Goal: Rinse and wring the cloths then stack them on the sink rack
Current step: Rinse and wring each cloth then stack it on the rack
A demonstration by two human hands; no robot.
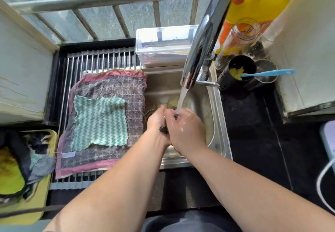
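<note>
Over the steel sink [216, 115], my left hand [156, 119] and my right hand [184, 128] grip a small dark cloth [164, 129] between them, mostly hidden by the fingers. Water runs from the chrome tap [203, 37] onto the cloth and my right hand. On the roll-up sink rack [101, 59] to the left lies a large grey and pink checked cloth [126, 90]. A green and white zigzag cloth [99, 121] lies flat on top of it.
A yellow tray [41, 201] at the left holds several crumpled cloths [21, 163]. A clear plastic box [163, 45] stands behind the sink. Beside the tap are a yellow detergent jug [261, 1], a glass jar [239, 36] and a black holder [239, 70] with a blue brush.
</note>
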